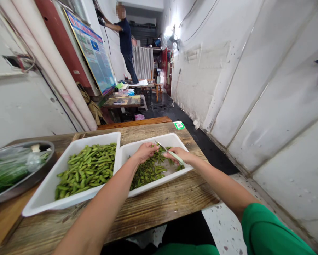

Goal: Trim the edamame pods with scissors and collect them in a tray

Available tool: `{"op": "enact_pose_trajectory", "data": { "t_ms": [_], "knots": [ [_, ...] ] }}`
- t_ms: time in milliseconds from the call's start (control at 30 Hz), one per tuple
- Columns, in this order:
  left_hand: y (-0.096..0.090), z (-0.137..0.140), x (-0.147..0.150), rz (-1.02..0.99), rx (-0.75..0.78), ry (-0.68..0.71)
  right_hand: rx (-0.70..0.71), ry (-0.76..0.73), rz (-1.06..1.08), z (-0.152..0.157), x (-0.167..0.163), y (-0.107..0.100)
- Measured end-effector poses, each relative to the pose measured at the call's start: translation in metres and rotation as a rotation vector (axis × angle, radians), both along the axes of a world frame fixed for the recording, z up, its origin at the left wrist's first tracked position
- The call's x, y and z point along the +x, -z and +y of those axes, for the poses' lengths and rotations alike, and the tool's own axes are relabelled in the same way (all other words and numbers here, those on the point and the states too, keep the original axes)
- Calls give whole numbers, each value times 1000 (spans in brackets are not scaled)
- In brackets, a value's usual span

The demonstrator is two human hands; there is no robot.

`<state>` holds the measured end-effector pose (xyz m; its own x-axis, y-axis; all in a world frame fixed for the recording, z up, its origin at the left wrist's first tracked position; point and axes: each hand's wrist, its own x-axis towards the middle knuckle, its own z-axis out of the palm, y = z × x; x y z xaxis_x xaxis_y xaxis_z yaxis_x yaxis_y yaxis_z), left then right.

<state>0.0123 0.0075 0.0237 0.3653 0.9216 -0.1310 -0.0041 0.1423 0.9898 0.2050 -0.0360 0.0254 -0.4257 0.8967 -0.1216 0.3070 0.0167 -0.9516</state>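
Note:
My right hand (183, 155) is closed around scissors (177, 158) with pale green handles, their blades pointing left toward my other hand. Pinched closed, my left hand (145, 152) has a green edamame pod at its fingertips, close to the blade tips and partly covered by the fingers. Both hands are over a white plastic tray (150, 187) with scattered pods and small green trimmings (145, 173) in it. On the left, touching or nearly touching it, stands a second white tray (33, 205) heaped with edamame pods (88, 164).
The trays stand on a wooden table (159, 209). A metal basin (51, 148) with bagged green vegetables (10, 170) is at the far left. A green QR card (179, 125) lies at the back edge. Beyond, a person (125, 39) stands raised, reaching toward the wall.

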Motion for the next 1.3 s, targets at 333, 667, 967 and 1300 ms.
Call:
{"op": "enact_pose_trajectory", "data": {
  "t_ms": [333,667,967,1300],
  "knots": [
    [-2,-1,-1,-18,-26,62,-20,-40,6,-3,-2,-6],
    [-8,-7,-1,86,-27,27,71,20,-92,5,1,8],
    [-1,-2,-1,89,-101,77,61,31,-135,5,4,10],
    [-24,-16,-1,217,103,115,116,217,127,4,1,-1]
  ]
}}
